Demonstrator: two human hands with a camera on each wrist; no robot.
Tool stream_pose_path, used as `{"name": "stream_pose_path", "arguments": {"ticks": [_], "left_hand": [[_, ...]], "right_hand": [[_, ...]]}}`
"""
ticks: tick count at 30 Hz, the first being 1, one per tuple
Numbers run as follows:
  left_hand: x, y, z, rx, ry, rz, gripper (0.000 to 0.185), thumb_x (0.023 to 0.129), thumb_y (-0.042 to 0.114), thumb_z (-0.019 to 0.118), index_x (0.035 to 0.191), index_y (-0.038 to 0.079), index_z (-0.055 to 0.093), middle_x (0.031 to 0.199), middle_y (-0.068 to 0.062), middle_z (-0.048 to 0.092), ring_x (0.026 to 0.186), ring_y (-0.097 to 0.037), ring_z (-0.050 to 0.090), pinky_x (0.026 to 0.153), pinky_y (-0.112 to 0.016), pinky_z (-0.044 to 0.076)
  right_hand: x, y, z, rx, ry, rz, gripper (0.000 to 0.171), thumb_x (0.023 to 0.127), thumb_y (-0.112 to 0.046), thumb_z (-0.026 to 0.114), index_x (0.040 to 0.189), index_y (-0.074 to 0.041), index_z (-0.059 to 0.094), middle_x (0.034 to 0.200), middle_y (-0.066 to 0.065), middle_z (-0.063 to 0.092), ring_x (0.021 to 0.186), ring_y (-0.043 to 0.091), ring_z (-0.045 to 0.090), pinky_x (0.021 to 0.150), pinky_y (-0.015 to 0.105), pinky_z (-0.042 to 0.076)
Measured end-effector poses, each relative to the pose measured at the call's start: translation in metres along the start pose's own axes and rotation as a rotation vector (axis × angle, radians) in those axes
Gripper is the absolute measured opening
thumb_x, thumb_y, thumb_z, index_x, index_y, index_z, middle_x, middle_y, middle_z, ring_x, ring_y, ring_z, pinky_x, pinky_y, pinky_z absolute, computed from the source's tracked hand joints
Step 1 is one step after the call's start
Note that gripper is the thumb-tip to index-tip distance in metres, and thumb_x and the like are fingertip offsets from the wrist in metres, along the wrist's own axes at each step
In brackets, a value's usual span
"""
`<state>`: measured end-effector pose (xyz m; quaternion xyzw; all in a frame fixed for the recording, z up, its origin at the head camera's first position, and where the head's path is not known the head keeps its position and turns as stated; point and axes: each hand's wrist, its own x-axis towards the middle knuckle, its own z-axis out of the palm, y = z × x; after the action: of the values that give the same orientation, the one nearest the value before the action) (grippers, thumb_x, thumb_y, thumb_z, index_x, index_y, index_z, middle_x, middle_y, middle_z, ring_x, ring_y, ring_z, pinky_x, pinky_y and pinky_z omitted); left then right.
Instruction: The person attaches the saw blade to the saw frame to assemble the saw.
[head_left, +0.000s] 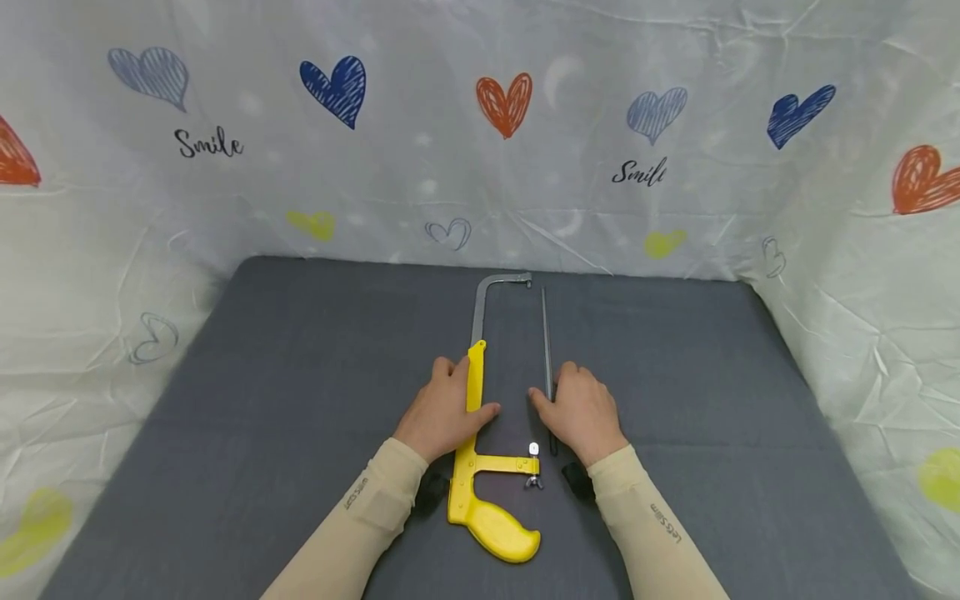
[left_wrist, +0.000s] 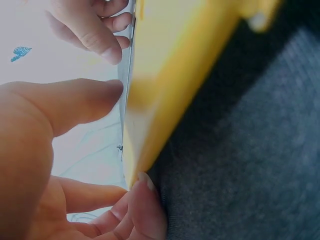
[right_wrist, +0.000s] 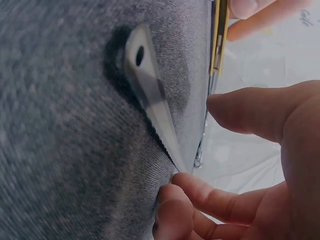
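A hacksaw frame (head_left: 462, 483) with a yellow handle and a grey metal bow lies lengthwise on the table. My left hand (head_left: 442, 417) straddles its yellow spine: fingertips touch the outer edge, while the straight thumb reaches across above it. To the right, a thin hacksaw blade (head_left: 547, 333) lies apart from the frame. Fingertips of my right hand (head_left: 581, 412) meet the blade's edge, and the thumb extends away to the left. In the right wrist view the blade (right_wrist: 157, 105) shows a toothed edge and a hole at its near end.
A wing nut (head_left: 534, 482) sits at the frame's lower arm, close to the blade. Grey cloth (head_left: 300, 350) covers the table. White sheeting printed with hearts (head_left: 504, 104) hangs behind and along both sides.
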<state>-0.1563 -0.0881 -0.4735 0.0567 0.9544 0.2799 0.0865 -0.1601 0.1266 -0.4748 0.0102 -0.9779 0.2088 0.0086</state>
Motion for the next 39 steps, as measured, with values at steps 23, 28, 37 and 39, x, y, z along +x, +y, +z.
{"name": "stream_pose_path", "arguments": {"ticks": [23, 28, 37, 39], "left_hand": [[-0.0030, 0.0040, -0.0017, 0.012, 0.006, -0.019, 0.089, 0.097, 0.035, 0.083, 0.165, -0.001, 0.040, 0.145, -0.025, 0.049, 0.085, -0.027, 0.066, 0.082, -0.042, 0.063], [-0.0024, 0.0022, -0.0020, 0.001, 0.001, -0.029, 0.087, 0.097, 0.037, 0.081, 0.165, -0.001, 0.040, 0.146, -0.025, 0.049, 0.088, -0.029, 0.067, 0.086, -0.044, 0.062], [-0.0002, 0.0019, -0.0022, -0.030, 0.001, -0.030, 0.086, 0.097, 0.034, 0.082, 0.165, 0.001, 0.042, 0.141, -0.025, 0.051, 0.088, -0.029, 0.067, 0.085, -0.045, 0.063], [0.0000, 0.0015, -0.0016, -0.038, -0.001, -0.036, 0.086, 0.097, 0.034, 0.082, 0.165, 0.002, 0.042, 0.141, -0.024, 0.051, 0.089, -0.029, 0.067, 0.085, -0.044, 0.063]], "right_hand": [[-0.0001, 0.0031, 0.0033, 0.007, 0.029, 0.040, 0.036, 0.100, -0.030, 0.077, 0.075, -0.011, 0.059, 0.063, 0.005, 0.054, 0.050, 0.021, 0.052, 0.045, 0.033, 0.037], [0.0005, 0.0032, 0.0037, 0.003, 0.033, 0.050, 0.046, 0.101, -0.027, 0.076, 0.062, -0.016, 0.054, 0.056, 0.000, 0.049, 0.048, 0.021, 0.051, 0.045, 0.034, 0.035], [0.0013, 0.0016, 0.0006, 0.043, -0.017, 0.114, 0.060, 0.102, -0.028, 0.075, 0.048, -0.021, 0.051, 0.047, -0.007, 0.036, 0.042, 0.014, 0.041, 0.042, 0.029, 0.027], [0.0018, 0.0014, 0.0001, 0.053, -0.033, 0.126, 0.061, 0.103, -0.029, 0.074, 0.047, -0.021, 0.050, 0.047, -0.007, 0.035, 0.042, 0.014, 0.039, 0.042, 0.029, 0.027]]}}
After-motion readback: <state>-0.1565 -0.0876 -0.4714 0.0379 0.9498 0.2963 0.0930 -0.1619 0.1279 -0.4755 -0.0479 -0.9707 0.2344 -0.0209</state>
